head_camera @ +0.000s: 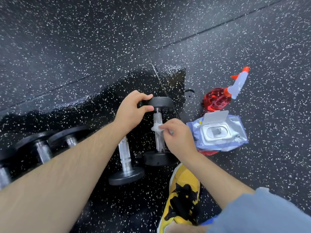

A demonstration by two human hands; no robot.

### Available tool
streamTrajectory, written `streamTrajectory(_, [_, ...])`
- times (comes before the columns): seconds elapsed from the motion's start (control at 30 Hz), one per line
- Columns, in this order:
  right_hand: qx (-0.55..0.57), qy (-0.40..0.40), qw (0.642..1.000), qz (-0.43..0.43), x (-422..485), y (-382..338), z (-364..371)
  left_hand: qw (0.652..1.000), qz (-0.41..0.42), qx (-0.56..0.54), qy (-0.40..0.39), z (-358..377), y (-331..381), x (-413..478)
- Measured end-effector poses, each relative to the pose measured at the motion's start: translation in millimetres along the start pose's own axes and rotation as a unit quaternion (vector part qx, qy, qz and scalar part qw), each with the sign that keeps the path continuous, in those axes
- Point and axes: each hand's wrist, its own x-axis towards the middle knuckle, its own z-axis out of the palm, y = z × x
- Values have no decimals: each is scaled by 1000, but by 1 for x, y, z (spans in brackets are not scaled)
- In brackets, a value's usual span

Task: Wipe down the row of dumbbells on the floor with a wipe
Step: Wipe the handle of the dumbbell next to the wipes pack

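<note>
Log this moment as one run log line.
step: handle wipe | left hand: grips dumbbell far head | right hand: pinches wipe on handle | wipes pack: lid open

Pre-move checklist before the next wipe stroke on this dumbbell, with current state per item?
1. Left hand grips the far head of the rightmost dumbbell, steadying it: ok.
2. Right hand pinches the wipe against the handle: ok.
3. Wipe covers the whole handle: not ok, only a band near the middle.
4. Wipe damp and clean enough: cannot tell.
5. Wipes pack lies beside the right hand, lid open for a fresh one: ok.
6. Neighbouring dumbbell already wiped: cannot tell.
</note>
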Motion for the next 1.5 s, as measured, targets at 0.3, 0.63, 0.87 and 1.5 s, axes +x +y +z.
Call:
streamTrajectory(0.3, [121, 2, 974, 191, 3, -9, 3, 1000, -7, 2, -5, -4, -3, -1])
streamTrajectory(0.63, [219, 15, 947, 234, 27, -16, 10, 1000, 3, 14, -2, -5, -5, -3])
streamTrajectory(0.87, [182, 13, 951, 249, 21, -5, 5, 1000, 18, 5, -1, 2, -1, -1])
streamTrajectory(1.5, [157, -20, 961, 227, 14, -11, -4, 1000, -2, 12, -1, -5, -6, -1])
